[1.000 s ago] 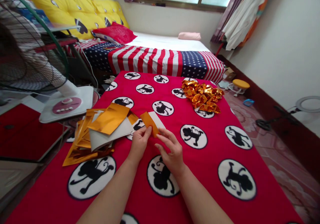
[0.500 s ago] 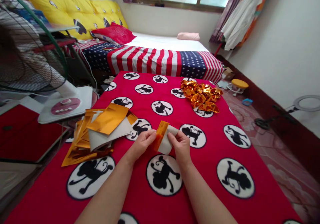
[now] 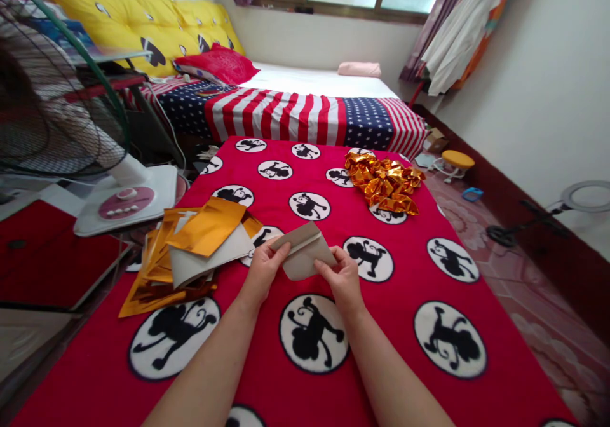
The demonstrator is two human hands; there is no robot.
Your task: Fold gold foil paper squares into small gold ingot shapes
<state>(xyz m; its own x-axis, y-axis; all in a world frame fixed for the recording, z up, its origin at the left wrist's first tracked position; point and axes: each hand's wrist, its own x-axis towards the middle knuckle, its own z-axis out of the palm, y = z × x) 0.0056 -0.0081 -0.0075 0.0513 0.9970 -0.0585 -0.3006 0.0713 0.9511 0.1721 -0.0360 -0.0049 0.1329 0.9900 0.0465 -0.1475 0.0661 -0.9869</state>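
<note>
Between my two hands is a sheet of foil paper (image 3: 305,260), its grey-white back facing up and a crease running across its upper part. My left hand (image 3: 265,268) pinches the left edge between thumb and fingers. At the right edge, my right hand (image 3: 342,279) grips it with the thumb on top. To the left lies a loose stack of gold foil paper (image 3: 207,227), some sheets gold side up and some pale side up. A heap of folded, shiny gold foil pieces (image 3: 385,182) rests at the far right of the red monkey-print cloth (image 3: 381,325).
A white fan (image 3: 133,192) with a wire guard stands at the left. Beyond the cloth is a bed with a striped, starred cover (image 3: 286,114). On the floor at the right are a yellow stool (image 3: 457,159) and a ring-shaped lamp (image 3: 586,196) on a stand.
The gold strip folded over the sheet no longer shows; the pale back is now spread wider between my hands. My left hand has shifted slightly left.
</note>
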